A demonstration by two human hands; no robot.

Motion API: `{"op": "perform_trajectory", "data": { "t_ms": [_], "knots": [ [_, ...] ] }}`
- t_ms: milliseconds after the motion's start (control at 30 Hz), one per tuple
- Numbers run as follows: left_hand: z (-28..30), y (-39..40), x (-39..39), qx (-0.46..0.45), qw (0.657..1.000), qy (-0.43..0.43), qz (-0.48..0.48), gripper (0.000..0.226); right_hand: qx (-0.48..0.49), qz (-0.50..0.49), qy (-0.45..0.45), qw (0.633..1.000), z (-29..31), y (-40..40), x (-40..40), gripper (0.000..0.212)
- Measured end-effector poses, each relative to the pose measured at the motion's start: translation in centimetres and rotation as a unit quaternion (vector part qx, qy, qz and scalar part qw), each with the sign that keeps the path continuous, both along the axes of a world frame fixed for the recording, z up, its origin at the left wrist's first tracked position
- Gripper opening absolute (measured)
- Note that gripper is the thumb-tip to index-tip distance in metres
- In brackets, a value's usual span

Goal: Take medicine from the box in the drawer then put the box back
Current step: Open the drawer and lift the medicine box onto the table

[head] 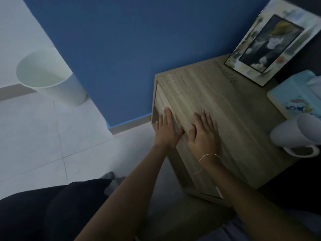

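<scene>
Far left: white round plastic bin (50, 79), upright on pale tiled floor (34, 136), just beside a blue wall (112, 49). Dark-clad leg (43, 211) at lower left.

Centre: left hand (165, 130), fingers extended and spread, laid flat against the front face of a light wood-grain bedside cabinet (225, 119) at its upper front edge. Nothing held. Thumb splayed toward the other hand.

Just right of it: right hand (204, 133), likewise flat and fully open, palm down on the top surface near the same front edge. Nothing held. Thin pale string bracelet (209, 156) around the wrist. Both hands close together, not touching.

Drawer front: presumed under the left hand, seam not distinguishable through blur and dim light; open or closed cannot be told. Medicine box: not visible.

Right, on cabinet top toward the rear: framed picture (271, 44) with pale mat and dark central image, propped tilted against the wall. Right of it, near the frame's edge: light blue tissue pack (295, 94) with printed pattern, lying flat. Below that, at the cabinet's right edge: white ceramic mug (295, 134) on its side, handle pointing downward in view.

Overall: low light, motion blur on the cabinet surface.
</scene>
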State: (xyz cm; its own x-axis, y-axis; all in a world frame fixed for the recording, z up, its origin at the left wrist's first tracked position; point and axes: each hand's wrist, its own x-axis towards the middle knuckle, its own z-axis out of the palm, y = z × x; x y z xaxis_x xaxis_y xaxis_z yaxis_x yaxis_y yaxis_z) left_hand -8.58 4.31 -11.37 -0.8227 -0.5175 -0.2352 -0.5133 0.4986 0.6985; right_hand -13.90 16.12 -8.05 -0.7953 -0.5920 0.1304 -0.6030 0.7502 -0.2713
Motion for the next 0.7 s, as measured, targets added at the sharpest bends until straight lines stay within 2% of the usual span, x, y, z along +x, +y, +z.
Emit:
{"op": "perform_trajectory", "data": {
  "t_ms": [100,200,333,500,700],
  "knots": [
    [-0.2,0.4,-0.8,0.013,0.999,0.025,0.03,0.098,-0.011,0.0,0.002,1.0,-0.1,0.0,-0.1,0.049],
    [0.0,0.6,-0.7,-0.011,0.998,0.046,0.038,0.102,-0.016,-0.007,0.002,1.0,-0.2,-0.1,-0.1,0.05],
    [0.6,-0.1,0.8,-0.132,0.99,0.053,0.009,0.098,0.011,0.004,0.005,1.0,-0.2,0.1,-0.2,0.057],
    [1.2,-2.0,4.1,-0.287,0.955,-0.041,-0.062,0.089,0.063,0.008,-0.006,0.998,-0.3,0.0,-0.5,0.062],
    [2.4,-4.4,9.3,-0.317,0.939,-0.103,-0.085,0.072,0.076,0.001,0.003,0.997,-0.5,0.0,-0.4,0.067]
  ]
}}
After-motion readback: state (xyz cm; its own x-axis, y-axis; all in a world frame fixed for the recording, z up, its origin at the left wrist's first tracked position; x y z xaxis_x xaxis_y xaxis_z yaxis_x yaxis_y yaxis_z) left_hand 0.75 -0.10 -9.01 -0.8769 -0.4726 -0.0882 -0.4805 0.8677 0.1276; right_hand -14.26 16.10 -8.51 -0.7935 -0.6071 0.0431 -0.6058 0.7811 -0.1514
